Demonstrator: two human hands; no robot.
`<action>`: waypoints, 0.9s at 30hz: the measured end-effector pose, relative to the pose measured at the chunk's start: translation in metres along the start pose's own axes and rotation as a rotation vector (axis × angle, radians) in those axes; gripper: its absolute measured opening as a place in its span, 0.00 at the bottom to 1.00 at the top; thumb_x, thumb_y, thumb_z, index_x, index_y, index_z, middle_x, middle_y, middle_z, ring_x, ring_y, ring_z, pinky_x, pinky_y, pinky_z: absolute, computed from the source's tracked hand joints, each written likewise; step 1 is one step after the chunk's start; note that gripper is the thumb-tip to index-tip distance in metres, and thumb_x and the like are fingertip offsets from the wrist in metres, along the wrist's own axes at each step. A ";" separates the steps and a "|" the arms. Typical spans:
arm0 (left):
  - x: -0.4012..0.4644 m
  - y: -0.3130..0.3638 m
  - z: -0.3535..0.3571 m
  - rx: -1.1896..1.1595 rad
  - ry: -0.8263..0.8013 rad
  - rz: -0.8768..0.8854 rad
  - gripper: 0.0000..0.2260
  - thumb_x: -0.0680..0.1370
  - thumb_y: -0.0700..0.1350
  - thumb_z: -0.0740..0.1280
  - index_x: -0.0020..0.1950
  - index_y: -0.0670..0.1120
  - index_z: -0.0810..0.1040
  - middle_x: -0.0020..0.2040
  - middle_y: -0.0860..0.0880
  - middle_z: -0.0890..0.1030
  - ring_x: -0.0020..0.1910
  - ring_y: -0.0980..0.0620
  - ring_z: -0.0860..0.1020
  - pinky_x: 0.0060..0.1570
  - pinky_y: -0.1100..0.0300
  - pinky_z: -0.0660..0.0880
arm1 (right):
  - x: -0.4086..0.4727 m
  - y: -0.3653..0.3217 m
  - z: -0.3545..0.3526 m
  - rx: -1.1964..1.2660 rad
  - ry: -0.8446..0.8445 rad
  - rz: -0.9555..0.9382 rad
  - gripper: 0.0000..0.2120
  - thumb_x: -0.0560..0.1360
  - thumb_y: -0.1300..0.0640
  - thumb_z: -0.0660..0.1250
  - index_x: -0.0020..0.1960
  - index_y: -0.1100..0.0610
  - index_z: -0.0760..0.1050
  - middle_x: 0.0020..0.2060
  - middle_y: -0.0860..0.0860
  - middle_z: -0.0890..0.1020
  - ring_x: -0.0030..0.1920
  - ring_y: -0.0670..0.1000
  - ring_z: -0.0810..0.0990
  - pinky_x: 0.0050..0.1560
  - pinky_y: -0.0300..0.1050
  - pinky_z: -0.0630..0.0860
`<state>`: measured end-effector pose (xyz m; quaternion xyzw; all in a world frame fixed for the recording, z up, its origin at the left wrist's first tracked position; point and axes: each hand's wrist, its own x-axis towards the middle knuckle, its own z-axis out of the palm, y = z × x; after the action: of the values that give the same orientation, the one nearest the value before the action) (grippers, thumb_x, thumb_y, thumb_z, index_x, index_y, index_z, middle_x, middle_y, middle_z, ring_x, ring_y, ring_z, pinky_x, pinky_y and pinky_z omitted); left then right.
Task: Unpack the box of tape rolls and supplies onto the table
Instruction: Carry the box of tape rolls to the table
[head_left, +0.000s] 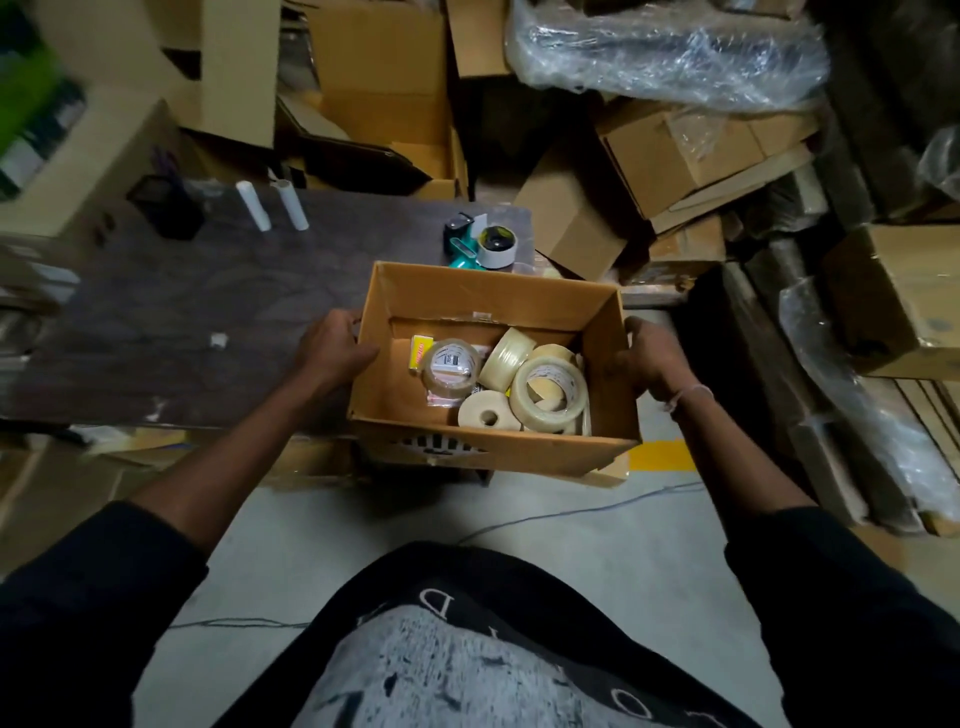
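Cardboard box (410, 395) sits between my left hand (332, 348) and right hand (649, 364), fingers curled onto its side walls, half off the counter (182, 312) edge. Tape rolls (548, 389) crowd its 3 o'clock side; a tilt could tip it floorward. Tape dispenser (480, 244) blocks 12 o'clock.

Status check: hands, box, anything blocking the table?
Left hand, right hand gripping open brown cardboard box, tape rolls inside. Teal tape dispenser behind.
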<state>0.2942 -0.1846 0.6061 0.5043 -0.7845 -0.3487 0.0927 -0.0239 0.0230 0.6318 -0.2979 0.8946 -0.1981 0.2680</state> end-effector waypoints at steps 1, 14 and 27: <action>0.005 -0.012 -0.007 -0.003 -0.009 -0.013 0.22 0.65 0.54 0.66 0.56 0.49 0.84 0.47 0.44 0.87 0.45 0.42 0.84 0.45 0.47 0.82 | 0.003 -0.011 0.007 0.013 -0.002 -0.013 0.23 0.70 0.57 0.73 0.64 0.49 0.74 0.50 0.57 0.82 0.43 0.60 0.84 0.42 0.61 0.84; 0.043 -0.097 -0.069 0.052 0.145 -0.134 0.08 0.73 0.50 0.64 0.50 0.52 0.79 0.50 0.42 0.85 0.47 0.38 0.82 0.45 0.49 0.78 | 0.029 -0.125 0.076 -0.008 -0.078 -0.093 0.12 0.75 0.57 0.70 0.58 0.55 0.75 0.49 0.55 0.82 0.44 0.57 0.84 0.43 0.54 0.84; 0.065 -0.116 -0.084 0.143 0.266 -0.247 0.12 0.78 0.46 0.64 0.61 0.48 0.74 0.54 0.39 0.81 0.56 0.36 0.79 0.53 0.46 0.75 | 0.058 -0.176 0.090 -0.049 -0.150 -0.188 0.10 0.73 0.58 0.71 0.53 0.52 0.73 0.46 0.57 0.82 0.38 0.61 0.85 0.32 0.58 0.84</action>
<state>0.3896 -0.3072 0.5807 0.6439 -0.7201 -0.2311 0.1162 0.0653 -0.1631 0.6314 -0.4010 0.8447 -0.1777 0.3068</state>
